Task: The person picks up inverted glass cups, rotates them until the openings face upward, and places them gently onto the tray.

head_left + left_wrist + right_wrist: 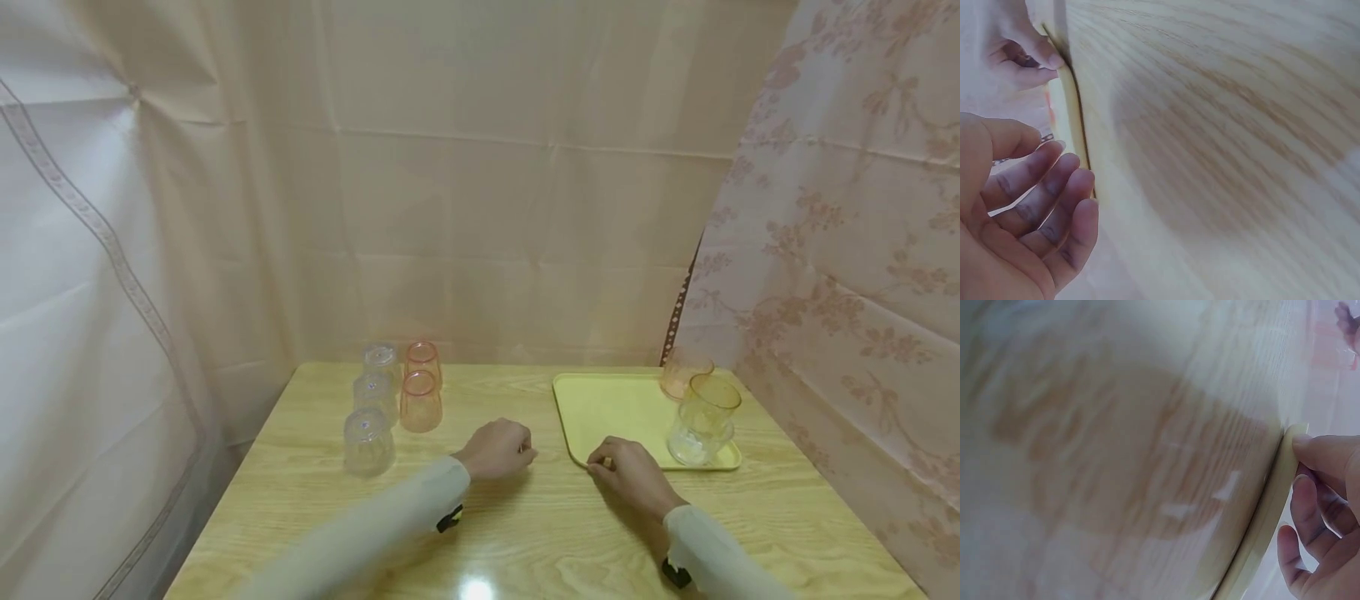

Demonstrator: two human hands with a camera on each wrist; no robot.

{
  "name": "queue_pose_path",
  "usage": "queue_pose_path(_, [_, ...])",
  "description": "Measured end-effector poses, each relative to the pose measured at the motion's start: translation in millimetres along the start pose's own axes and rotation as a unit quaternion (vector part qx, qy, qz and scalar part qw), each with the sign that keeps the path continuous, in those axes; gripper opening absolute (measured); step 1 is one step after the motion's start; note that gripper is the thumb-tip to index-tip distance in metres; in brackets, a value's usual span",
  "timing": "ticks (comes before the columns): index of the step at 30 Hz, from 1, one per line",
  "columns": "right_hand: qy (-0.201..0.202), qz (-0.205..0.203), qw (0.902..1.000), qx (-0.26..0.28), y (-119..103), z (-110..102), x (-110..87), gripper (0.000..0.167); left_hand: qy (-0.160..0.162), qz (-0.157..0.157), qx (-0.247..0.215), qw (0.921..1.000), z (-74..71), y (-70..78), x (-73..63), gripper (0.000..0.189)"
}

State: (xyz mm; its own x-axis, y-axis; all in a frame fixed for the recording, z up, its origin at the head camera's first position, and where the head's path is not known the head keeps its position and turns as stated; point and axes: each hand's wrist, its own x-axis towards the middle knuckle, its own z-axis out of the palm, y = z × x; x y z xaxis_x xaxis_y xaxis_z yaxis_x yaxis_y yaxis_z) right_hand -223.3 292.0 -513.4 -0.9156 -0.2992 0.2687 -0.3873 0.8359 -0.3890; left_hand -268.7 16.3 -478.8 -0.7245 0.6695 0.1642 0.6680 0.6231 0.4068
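Observation:
A yellow tray (pixel 611 408) lies on the right half of the table. My right hand (pixel 636 477) pinches its near left corner, with the thumb (pixel 1319 450) on the rim in the right wrist view. Left of the tray, my left hand (pixel 495 450) hovers over the table, apart from the rim. Its fingers (pixel 1054 206) are loosely curled around nothing. On the tray's right side, a yellow glass (pixel 711 400) sits stacked on a clear glass (pixel 693 443), and a pink glass (pixel 681 375) stands behind them.
Left of my hands, several upside-down glasses stand on the wood-grain table (pixel 315 517): clear ones (pixel 367 446) in a row, with two pink ones (pixel 422 408) beside them. A pale curtain (pixel 487 208) hangs behind, and a flowered curtain (pixel 862 292) runs along the right.

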Motion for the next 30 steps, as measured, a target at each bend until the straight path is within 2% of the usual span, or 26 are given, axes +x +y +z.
queue_pose_path(5, [-0.006,-0.002,1.0000,0.007,1.5,0.6,0.5,0.008,-0.004,0.018,-0.002,0.9998,-21.3,-4.1,-15.3,0.019])
queue_pose_path(8, [-0.009,0.000,0.9999,0.008,2.4,0.8,0.5,0.009,0.006,0.030,0.004,0.9995,-38.9,-6.8,-21.8,0.018])
queue_pose_path(15, [-0.005,-0.010,0.9999,0.005,2.8,-0.7,2.0,0.013,0.024,0.027,0.008,0.9993,-74.9,-22.7,-35.5,0.016])
queue_pose_path(22, [-0.007,-0.011,0.9999,0.009,2.8,-1.5,0.9,0.008,0.062,0.045,0.011,0.9970,-96.8,-35.4,-51.3,0.014])
queue_pose_path(30, [-0.009,-0.003,0.9999,0.013,-0.3,-2.4,0.1,0.007,0.089,0.042,0.007,0.9951,-114.7,-50.2,-73.9,0.011])
